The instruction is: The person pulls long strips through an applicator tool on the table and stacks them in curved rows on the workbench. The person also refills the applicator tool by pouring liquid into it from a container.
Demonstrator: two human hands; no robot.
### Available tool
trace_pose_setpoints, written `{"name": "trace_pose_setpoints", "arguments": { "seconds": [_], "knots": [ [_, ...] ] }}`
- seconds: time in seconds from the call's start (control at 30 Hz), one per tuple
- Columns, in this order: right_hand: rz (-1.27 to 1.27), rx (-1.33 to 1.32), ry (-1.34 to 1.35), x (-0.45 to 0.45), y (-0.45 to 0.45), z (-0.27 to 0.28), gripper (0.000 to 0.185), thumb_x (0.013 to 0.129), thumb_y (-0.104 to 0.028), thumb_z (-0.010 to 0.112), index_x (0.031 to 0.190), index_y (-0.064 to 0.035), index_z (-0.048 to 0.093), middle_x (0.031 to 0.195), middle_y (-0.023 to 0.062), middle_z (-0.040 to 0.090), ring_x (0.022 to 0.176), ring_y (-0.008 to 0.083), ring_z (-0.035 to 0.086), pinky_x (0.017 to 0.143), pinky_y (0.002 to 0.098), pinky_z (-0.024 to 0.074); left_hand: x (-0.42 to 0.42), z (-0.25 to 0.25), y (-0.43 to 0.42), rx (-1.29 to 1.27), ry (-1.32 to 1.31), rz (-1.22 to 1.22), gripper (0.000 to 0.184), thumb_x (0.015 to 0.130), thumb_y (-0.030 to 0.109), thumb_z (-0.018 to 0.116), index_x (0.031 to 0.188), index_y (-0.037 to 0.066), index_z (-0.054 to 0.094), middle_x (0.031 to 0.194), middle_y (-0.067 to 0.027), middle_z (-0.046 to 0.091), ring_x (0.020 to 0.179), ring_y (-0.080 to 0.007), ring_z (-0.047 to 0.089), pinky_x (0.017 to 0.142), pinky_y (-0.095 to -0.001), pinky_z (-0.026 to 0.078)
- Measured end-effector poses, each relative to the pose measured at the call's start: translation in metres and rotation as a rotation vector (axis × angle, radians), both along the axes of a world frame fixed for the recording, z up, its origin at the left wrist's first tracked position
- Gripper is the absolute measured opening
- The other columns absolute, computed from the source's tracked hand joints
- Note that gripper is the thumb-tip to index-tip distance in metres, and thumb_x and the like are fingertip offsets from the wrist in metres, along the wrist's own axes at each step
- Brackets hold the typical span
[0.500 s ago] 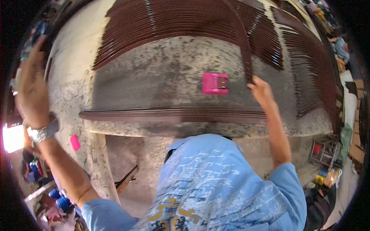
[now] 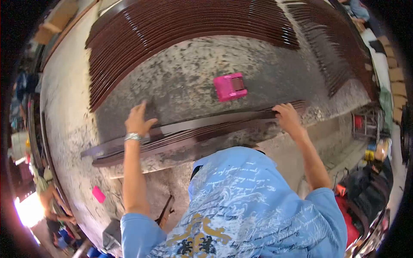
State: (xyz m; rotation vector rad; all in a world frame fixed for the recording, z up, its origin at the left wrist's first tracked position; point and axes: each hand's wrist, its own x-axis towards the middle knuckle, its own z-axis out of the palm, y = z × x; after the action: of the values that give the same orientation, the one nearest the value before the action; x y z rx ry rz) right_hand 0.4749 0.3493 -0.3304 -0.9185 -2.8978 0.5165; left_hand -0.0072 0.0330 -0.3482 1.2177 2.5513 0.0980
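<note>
A long brown strip (image 2: 206, 124) lies across the worktable (image 2: 189, 73), just beyond a bundle of similar strips (image 2: 193, 138) along the near edge. My right hand (image 2: 289, 118) pinches the strip's right end. Over the strip's left part is my left hand (image 2: 140, 121), its fingers spread and holding nothing; a metal watch band circles the wrist. Beyond the strip sits a pink block (image 2: 230, 87) with a dark brown patch on its right side. Many brown strips (image 2: 193, 23) lie side by side in rows farther back.
More brown strips (image 2: 331, 47) cover the table's right side. A small pink piece (image 2: 98, 194) lies at the lower left. A person (image 2: 51, 202) is at the far left. Bags (image 2: 370, 193) and a metal frame (image 2: 365, 122) stand right of the table.
My left hand has come down from the far left to the strip. The strip, upright in my right hand before, now lies across the table near the bundle. The view has turned.
</note>
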Motion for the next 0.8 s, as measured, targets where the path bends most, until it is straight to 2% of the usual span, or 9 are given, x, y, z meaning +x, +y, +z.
{"name": "trace_pose_setpoints", "arguments": {
  "seconds": [0.07, 0.13, 0.2, 0.3, 0.53, 0.63, 0.73, 0.77, 0.8],
  "knots": [
    [0.026, 0.001, 0.037, -0.011, -0.013, -0.004, 0.026, 0.072, 0.000, 0.066, 0.097, -0.0082, 0.065, 0.092, 0.0123, 0.064, 0.090, 0.0353, 0.056, 0.078, 0.0452, 0.0460, 0.048, -0.021, 0.065, 0.385, -0.196, -0.211, 0.110, 0.062, 0.033, 0.090, 0.153, 0.015, 0.030, 0.145, -0.0188, 0.045, 0.134, -0.0373, 0.042, 0.108, -0.0462, 0.040],
    [0.059, -0.025, 0.064, -0.025, -0.024, -0.002, 0.024, 0.073, 0.001, 0.066, 0.096, -0.0067, 0.066, 0.092, 0.0127, 0.064, 0.089, 0.0361, 0.055, 0.077, 0.0453, 0.0456, 0.096, -0.032, 0.124, 0.451, -0.322, -0.298, 0.118, 0.060, 0.033, 0.091, 0.155, 0.017, 0.024, 0.149, -0.0192, 0.038, 0.136, -0.0389, 0.039, 0.110, -0.0452, 0.039],
    [0.071, -0.061, 0.063, -0.031, -0.028, -0.007, 0.025, 0.072, 0.002, 0.067, 0.096, -0.0070, 0.066, 0.091, 0.0121, 0.063, 0.088, 0.0352, 0.055, 0.077, 0.0450, 0.0458, 0.130, -0.033, 0.166, 0.481, -0.331, -0.379, 0.124, 0.057, 0.035, 0.092, 0.156, 0.018, 0.020, 0.152, -0.0187, 0.034, 0.138, -0.0397, 0.036, 0.111, -0.0470, 0.037],
    [0.055, -0.032, 0.067, -0.036, -0.035, -0.017, 0.025, 0.072, 0.001, 0.068, 0.096, -0.0070, 0.066, 0.089, 0.0112, 0.063, 0.087, 0.0339, 0.056, 0.077, 0.0441, 0.0461, 0.155, -0.038, 0.200, 0.384, -0.278, -0.390, 0.126, 0.055, 0.034, 0.092, 0.156, 0.020, 0.019, 0.148, -0.0163, 0.039, 0.135, -0.0386, 0.039, 0.109, -0.0494, 0.038],
    [0.040, 0.025, 0.168, -0.036, -0.043, -0.014, 0.019, 0.072, -0.006, 0.074, 0.087, -0.0081, 0.063, 0.080, 0.0090, 0.059, 0.081, 0.0302, 0.056, 0.070, 0.0417, 0.0487, 0.165, -0.045, 0.195, 0.370, -0.273, -0.407, 0.125, 0.055, 0.030, 0.091, 0.157, 0.020, 0.018, 0.140, -0.0138, 0.045, 0.127, -0.0370, 0.045, 0.104, -0.0503, 0.040],
    [0.044, 0.047, 0.164, -0.037, -0.045, -0.012, 0.016, 0.072, -0.005, 0.073, 0.085, -0.0085, 0.064, 0.079, 0.0094, 0.060, 0.080, 0.0307, 0.057, 0.070, 0.0419, 0.0489, 0.173, -0.044, 0.184, 0.508, -0.283, -0.404, 0.118, 0.059, 0.034, 0.090, 0.155, 0.013, 0.023, 0.140, -0.0188, 0.045, 0.128, -0.0382, 0.045, 0.106, -0.0468, 0.039],
    [0.073, 0.072, 0.095, -0.046, -0.045, -0.009, 0.012, 0.077, -0.008, 0.070, 0.087, -0.0081, 0.063, 0.083, 0.0090, 0.060, 0.084, 0.0289, 0.056, 0.073, 0.0399, 0.0479, 0.177, -0.028, 0.154, 0.542, -0.131, -0.326, 0.105, 0.068, 0.039, 0.085, 0.153, 0.014, 0.030, 0.142, -0.0202, 0.043, 0.129, -0.0389, 0.044, 0.106, -0.0456, 0.038],
    [0.082, 0.082, 0.137, -0.054, -0.046, -0.010, 0.011, 0.077, -0.008, 0.069, 0.085, -0.0083, 0.062, 0.083, 0.0086, 0.060, 0.084, 0.0285, 0.055, 0.073, 0.0397, 0.0480, 0.175, -0.018, 0.139, 0.531, -0.153, -0.378, 0.084, 0.077, 0.039, 0.079, 0.149, 0.018, 0.040, 0.137, -0.0169, 0.050, 0.125, -0.0358, 0.049, 0.105, -0.0463, 0.037],
    [0.088, 0.091, 0.179, -0.065, -0.049, -0.011, 0.010, 0.076, -0.009, 0.068, 0.084, -0.0086, 0.062, 0.083, 0.0082, 0.059, 0.083, 0.0280, 0.055, 0.073, 0.0394, 0.0480, 0.172, -0.013, 0.125, 0.482, -0.203, -0.428, 0.076, 0.079, 0.034, 0.078, 0.146, 0.019, 0.045, 0.130, -0.0156, 0.054, 0.119, -0.0344, 0.052, 0.101, -0.0456, 0.040]
  ]
}}
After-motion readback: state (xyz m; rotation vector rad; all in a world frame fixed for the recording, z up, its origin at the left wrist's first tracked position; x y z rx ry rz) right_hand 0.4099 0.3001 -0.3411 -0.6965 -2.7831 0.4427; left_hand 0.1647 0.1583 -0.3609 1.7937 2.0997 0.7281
